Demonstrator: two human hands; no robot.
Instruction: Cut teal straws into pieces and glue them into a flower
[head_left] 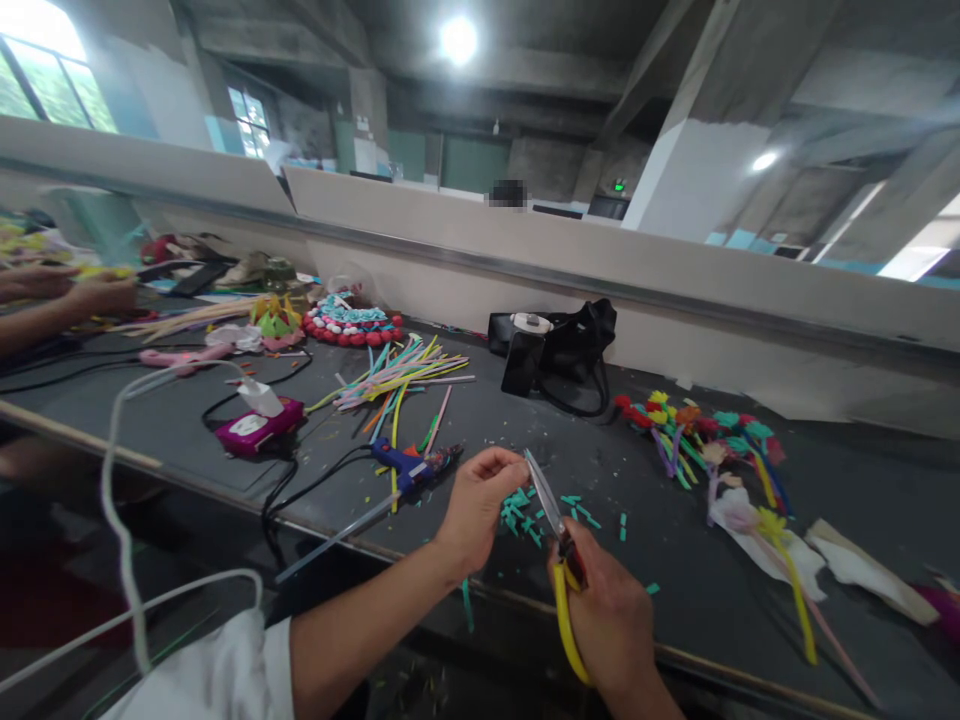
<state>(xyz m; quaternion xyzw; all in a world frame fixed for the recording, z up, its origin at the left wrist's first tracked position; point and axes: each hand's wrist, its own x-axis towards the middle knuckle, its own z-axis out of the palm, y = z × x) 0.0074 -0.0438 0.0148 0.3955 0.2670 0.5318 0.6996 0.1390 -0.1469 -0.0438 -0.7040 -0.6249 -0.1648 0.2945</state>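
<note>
My right hand is closed round the yellow handles of a pair of scissors, whose blades point up and to the left. My left hand is pinched shut just left of the blade tips, on something too small to make out. Beneath the hands, several short teal cut pieces lie scattered on the dark table.
A blue glue gun and loose coloured pipe cleaners lie to the left. A pink device with cables sits further left. Pipe-cleaner flowers lie to the right, a black bag behind. Another person's hands work at far left.
</note>
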